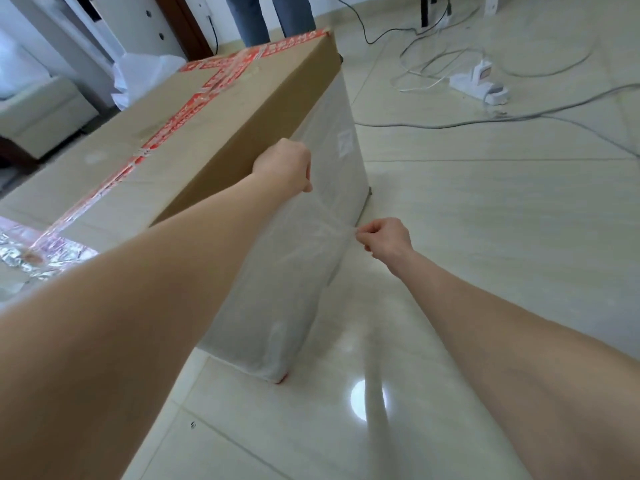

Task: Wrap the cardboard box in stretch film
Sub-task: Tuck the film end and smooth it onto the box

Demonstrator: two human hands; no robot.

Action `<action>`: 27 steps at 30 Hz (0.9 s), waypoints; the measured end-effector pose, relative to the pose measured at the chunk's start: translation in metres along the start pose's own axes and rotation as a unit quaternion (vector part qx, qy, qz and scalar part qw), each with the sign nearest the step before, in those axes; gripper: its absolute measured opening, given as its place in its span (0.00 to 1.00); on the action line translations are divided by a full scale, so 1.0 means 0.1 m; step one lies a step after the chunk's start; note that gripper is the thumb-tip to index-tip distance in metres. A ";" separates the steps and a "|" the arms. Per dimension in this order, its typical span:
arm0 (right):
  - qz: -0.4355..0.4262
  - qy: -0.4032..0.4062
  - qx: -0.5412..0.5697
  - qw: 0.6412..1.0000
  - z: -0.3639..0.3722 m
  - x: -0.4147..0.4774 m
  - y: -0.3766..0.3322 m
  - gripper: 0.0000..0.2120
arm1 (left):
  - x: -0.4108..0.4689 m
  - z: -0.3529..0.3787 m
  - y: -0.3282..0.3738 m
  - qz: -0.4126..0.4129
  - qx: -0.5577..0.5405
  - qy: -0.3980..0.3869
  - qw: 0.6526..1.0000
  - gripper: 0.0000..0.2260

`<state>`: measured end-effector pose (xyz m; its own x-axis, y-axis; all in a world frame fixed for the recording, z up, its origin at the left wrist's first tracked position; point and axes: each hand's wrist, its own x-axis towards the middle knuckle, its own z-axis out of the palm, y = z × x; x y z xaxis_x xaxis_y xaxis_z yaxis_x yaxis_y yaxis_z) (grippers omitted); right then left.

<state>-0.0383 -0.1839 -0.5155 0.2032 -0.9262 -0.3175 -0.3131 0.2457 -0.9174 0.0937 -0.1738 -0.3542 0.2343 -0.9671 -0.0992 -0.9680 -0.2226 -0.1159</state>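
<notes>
Glossy pale tile floor (485,237), cables and a white power strip (481,86) out at 1 o'clock, and someone's legs (270,15) at 12 cut off by the frame. The cardboard box (221,109) sits on the floor dead centre. Its red tape (194,105) has print on it, way too blurry to read. Stretch film (294,271) hazes its near side. The left hand (282,164) has its fingers curled on the film's top edge, and the right hand (384,237) at 3 o'clock pinches a taut fold.

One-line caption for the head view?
Left hand holds stretch film against the side of the taped cardboard box; right hand pinches the film lower down.
</notes>
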 end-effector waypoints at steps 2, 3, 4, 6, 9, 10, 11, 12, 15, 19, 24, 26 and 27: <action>0.012 0.028 -0.046 0.998 -0.01 0.04 0.02 0.04 | 0.02 0.00 0.01 -0.002 0.018 0.003 1.000 0.09; 0.019 0.039 -0.062 0.997 -0.01 0.05 0.03 0.06 | 0.03 0.00 0.02 -0.001 0.030 0.003 1.000 0.09; 0.026 0.048 -0.075 0.996 0.00 0.07 0.03 0.07 | 0.04 0.00 0.03 0.003 0.049 0.002 0.999 0.09; 0.030 0.061 -0.112 0.991 0.01 0.08 0.03 0.08 | 0.04 0.02 0.05 0.018 0.105 0.004 0.994 0.08; 0.018 0.073 -0.176 0.981 0.02 0.08 0.03 0.07 | 0.08 0.04 0.03 0.074 0.190 0.018 0.979 0.06; 0.008 0.081 -0.195 0.977 0.03 0.08 0.03 0.08 | 0.10 0.05 0.02 0.102 0.226 0.023 0.968 0.06; -0.002 0.090 -0.217 0.972 0.04 0.07 0.02 0.08 | 0.11 0.06 0.00 0.128 0.264 0.029 0.955 0.07; -0.011 0.098 -0.240 0.966 0.06 0.07 0.02 0.09 | 0.12 0.08 -0.01 0.150 0.298 0.037 0.942 0.09; -0.028 0.119 -0.292 0.948 0.12 0.02 0.00 0.08 | 0.13 0.12 -0.07 0.178 0.330 0.065 0.925 0.10; -0.032 0.134 -0.348 0.927 0.15 -0.10 0.04 0.09 | 0.12 0.08 -0.10 0.215 0.304 0.095 0.923 0.08; -0.023 0.150 -0.320 0.935 0.14 -0.09 0.05 0.09 | 0.14 0.15 -0.16 0.213 0.256 0.084 0.939 0.06; -0.027 0.149 -0.310 0.939 0.14 -0.05 0.09 0.09 | 0.15 0.18 -0.17 0.203 0.222 0.076 0.950 0.04; -0.027 0.148 -0.301 0.942 0.16 -0.02 0.11 0.09 | 0.17 0.19 -0.17 0.201 0.215 0.074 0.953 0.02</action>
<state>-0.0277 -0.1746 -0.5287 -0.0062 -0.9936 -0.1125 -0.7964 0.0729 -0.6003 0.1161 -0.1838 -0.3723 -0.1934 -0.9775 -0.0846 -0.8429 0.2097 -0.4955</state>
